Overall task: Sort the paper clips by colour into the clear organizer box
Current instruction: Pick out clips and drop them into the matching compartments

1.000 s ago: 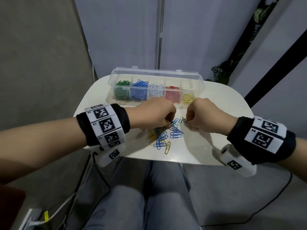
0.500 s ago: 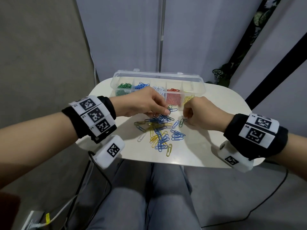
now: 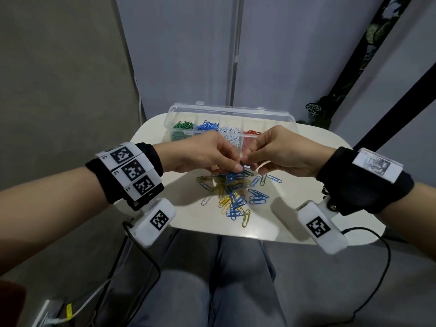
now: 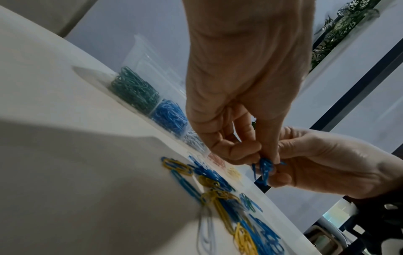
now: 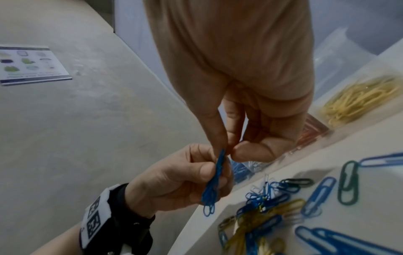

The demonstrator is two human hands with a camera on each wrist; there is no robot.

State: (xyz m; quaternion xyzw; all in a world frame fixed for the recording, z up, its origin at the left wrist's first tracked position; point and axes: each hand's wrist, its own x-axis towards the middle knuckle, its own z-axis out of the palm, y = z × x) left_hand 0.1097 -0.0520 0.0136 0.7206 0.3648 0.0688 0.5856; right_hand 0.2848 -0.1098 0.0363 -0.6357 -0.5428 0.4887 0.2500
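Here, in the head view, I see my left hand [image 3: 207, 153] and my right hand [image 3: 280, 151] meeting above the counter [image 3: 295, 223], both with fingers curled in. They pinch one small bunch of blue clips [image 3: 237, 172] between them, lifted clear of the loose pile [image 3: 236, 194] that lies on the counter below. That pile mixes blue, yellow, green and white clips; they overlap too much for me to count. Behind the hands stands the clear organizer box [image 3: 230, 113], lid up. I can count four filled compartments from left to right, green, blue, white and red; the right hand hides whatever lies past the red one.

From the left wrist, the left hand [image 4: 244, 82] hangs down with thumb and forefinger closed on the blue clips [image 4: 263, 170], and the right hand [image 4: 327, 163] grips the same bunch from the far side. I cannot tell how many clips are in the bunch.

From the right wrist, the right hand [image 5: 244, 86] pinches the top of the blue clips [image 5: 214, 182] with thumb and forefinger, its other fingers folded. The left hand [image 5: 174, 179] holds the bunch lower down, thumb across it. A fifth compartment of the clear organizer box [image 5: 340, 51] shows here, holding yellow clips next to the red ones. One green clip [image 5: 348, 182] lies by itself on the counter [image 5: 359, 215], just beside a blue one.
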